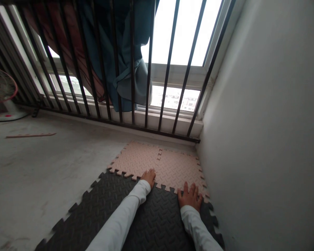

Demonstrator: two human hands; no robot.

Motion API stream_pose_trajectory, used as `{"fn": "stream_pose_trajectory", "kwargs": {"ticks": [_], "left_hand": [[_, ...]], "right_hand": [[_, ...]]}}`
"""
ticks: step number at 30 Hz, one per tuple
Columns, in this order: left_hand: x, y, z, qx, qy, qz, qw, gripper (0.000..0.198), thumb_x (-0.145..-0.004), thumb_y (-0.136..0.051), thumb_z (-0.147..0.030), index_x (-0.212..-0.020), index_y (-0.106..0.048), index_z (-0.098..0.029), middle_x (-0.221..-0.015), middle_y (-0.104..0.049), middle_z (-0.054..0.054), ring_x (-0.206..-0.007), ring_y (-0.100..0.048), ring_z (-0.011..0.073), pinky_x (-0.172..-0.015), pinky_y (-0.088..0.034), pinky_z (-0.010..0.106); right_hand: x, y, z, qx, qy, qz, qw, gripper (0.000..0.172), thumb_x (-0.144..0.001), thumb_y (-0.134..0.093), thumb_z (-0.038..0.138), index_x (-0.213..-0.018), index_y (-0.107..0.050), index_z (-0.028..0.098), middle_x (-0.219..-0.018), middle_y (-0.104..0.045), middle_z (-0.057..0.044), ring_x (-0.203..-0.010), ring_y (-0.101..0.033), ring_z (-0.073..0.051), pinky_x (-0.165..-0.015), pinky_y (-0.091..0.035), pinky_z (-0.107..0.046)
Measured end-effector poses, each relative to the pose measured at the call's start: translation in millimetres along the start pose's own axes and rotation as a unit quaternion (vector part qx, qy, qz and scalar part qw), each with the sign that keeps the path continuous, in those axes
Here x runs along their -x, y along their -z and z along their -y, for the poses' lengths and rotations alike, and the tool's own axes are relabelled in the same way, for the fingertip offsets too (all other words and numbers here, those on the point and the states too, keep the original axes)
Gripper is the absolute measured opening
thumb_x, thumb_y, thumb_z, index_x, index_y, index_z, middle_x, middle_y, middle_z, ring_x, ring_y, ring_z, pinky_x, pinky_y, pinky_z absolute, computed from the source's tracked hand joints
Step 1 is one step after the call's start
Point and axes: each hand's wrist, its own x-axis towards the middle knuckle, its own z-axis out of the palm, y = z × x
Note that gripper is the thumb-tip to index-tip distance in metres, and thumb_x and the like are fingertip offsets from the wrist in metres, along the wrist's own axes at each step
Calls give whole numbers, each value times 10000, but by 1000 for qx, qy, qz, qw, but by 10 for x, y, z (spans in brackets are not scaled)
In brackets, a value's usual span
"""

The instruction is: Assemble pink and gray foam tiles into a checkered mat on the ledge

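Left hand [148, 176], right hand [190, 196] palm-down along the pink mats [178, 167]

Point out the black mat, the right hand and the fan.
Black mat [161, 217], head view: middle of its textured top.
Right hand [190, 199], head view: back of the hand.
Fan [2, 85], head view: its grille.

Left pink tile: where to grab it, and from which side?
I'd take the toothed left edge of the left pink tile, coming in low from the left over the bare floor. That edge looks free and the tile lies flat; its right edge meets the right pink tile, its near edge the black mat.
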Motion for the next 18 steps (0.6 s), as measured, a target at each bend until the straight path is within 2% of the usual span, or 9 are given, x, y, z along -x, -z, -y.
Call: {"fn": "stream_pose_trajectory", "kwargs": {"ticks": [2, 5, 9, 13, 16, 18], "left_hand": [[80, -104, 22, -7, -15, -20, 1000, 496, -796, -352, -314, -1265, -295, -165, -1398, -130, 93, -1275, -90, 209, -1025, -100, 435], [138, -182, 60, -9, -27, -20, 999, 600, -791, -305, -461, -1310, -192, -180, -1402, -36, 97, -1277, -17, 230, -1014, -50, 475], [97, -102, 109, 10, -38, 10, 999, 653, -768, -283, -543, -1314, -164, -205, -1401, -22, 88, -1276, -12, 223, -1010, -70, 469], [52, -35, 122, 18, -30, 43, 998, 609, -789, -245, -514, -1310, -170, -209, -1402, -71, 65, -1278, -49, 191, -1013, -108, 446], [130, -109, 113, -1, -20, 7, 1000, 634, -795, -233, -504, -1313, -175, -143, -1399, -75, 94, -1277, -45, 197, -1025, -103, 406], [248, -199, 127, -17, 18, -36, 999, 682, -781, -247, -526, -1308, -191, -98, -1394, -75, 127, -1275, -33, 231, -1029, -94, 398]], "right_hand": [[1, -1, 0, 1, 2, 0, 1000, 544, -760, -344, 472, -1223, -402, 193, -1292, -335, -170, -1184, -268, -302, -924, -143, -482], [-1, -9, 4, 7, -1, -2, 1000, 538, -759, -342, 476, -1216, -410, 201, -1291, -338, -170, -1184, -271, -299, -922, -152, -475], [-4, -34, 6, 20, -2, -8, 1000, 541, -759, -327, 483, -1220, -403, 211, -1285, -350, -157, -1179, -280, -294, -917, -163, -476], [-4, -55, -1, 22, 2, -11, 1000, 550, -758, -317, 486, -1224, -397, 206, -1280, -358, -154, -1179, -278, -295, -914, -162, -489], [-4, -51, 0, 21, 3, -8, 1000, 545, -758, -321, 481, -1222, -400, 206, -1281, -358, -154, -1178, -280, -293, -915, -160, -487], [-7, -45, 9, 20, -3, -6, 1000, 536, -755, -334, 479, -1215, -410, 215, -1284, -354, -152, -1180, -278, -289, -922, -152, -477]]}}
